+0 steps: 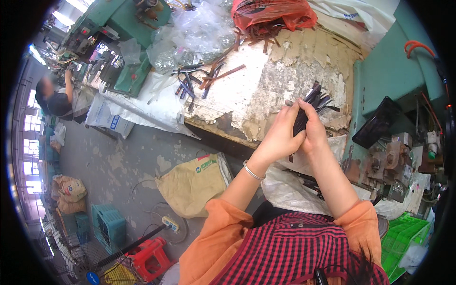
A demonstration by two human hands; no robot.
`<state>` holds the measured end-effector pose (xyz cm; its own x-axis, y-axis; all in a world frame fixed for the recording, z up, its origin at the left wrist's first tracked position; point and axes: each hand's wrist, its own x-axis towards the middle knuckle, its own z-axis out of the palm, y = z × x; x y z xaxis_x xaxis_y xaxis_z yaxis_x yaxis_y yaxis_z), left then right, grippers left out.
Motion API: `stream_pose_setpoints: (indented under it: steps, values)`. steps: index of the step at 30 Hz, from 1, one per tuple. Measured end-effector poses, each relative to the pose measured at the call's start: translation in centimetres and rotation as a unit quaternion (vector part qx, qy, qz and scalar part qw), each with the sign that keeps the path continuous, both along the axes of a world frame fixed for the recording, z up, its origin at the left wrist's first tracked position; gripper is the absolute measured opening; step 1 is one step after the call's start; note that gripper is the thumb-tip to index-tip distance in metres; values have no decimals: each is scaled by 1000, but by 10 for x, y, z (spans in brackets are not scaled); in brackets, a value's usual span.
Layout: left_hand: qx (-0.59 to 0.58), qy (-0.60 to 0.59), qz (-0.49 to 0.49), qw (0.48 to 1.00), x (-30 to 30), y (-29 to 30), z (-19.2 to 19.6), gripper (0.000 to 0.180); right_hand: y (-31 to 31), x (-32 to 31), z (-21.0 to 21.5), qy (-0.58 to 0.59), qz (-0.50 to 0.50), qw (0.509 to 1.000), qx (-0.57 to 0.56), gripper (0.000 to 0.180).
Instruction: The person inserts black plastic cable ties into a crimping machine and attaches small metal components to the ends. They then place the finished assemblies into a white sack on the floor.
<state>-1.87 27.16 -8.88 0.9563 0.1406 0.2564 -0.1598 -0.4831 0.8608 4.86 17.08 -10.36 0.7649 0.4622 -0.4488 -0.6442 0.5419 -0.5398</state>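
Several dark strips [311, 97] sit clasped between left hand [283, 131] and right hand [314, 129].

The bundle of strips [300, 119] sits between the left hand [281, 130] and the right hand [314, 130], at the near right of the table [304, 61]. Loose strips [207, 81] lie on its left part; a plastic bag [275, 13] rests at the back. Right of it stands a machine [396, 71]; left, on the floor [118, 166], lies a sack [192, 185].
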Motion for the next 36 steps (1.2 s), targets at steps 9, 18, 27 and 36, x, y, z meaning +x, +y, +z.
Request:
stream_pose_setpoints:
  steps: [9, 18, 27, 36]
  values:
    - [-295, 5, 102, 950, -16, 89, 47, 48, 15, 11, 20, 67, -45, 997, 0, 21]
    - [303, 457, 342, 763, 25, 312, 12, 79, -15, 4, -5, 104, -6, 995, -9, 22]
    - [313, 507, 417, 686, 92, 292, 31, 85, -22, 1, -6, 105, -6, 994, 9, 22]
    - [171, 489, 327, 791, 108, 386, -48, 56, -24, -2, -12, 106, 15, 993, 56, 22]
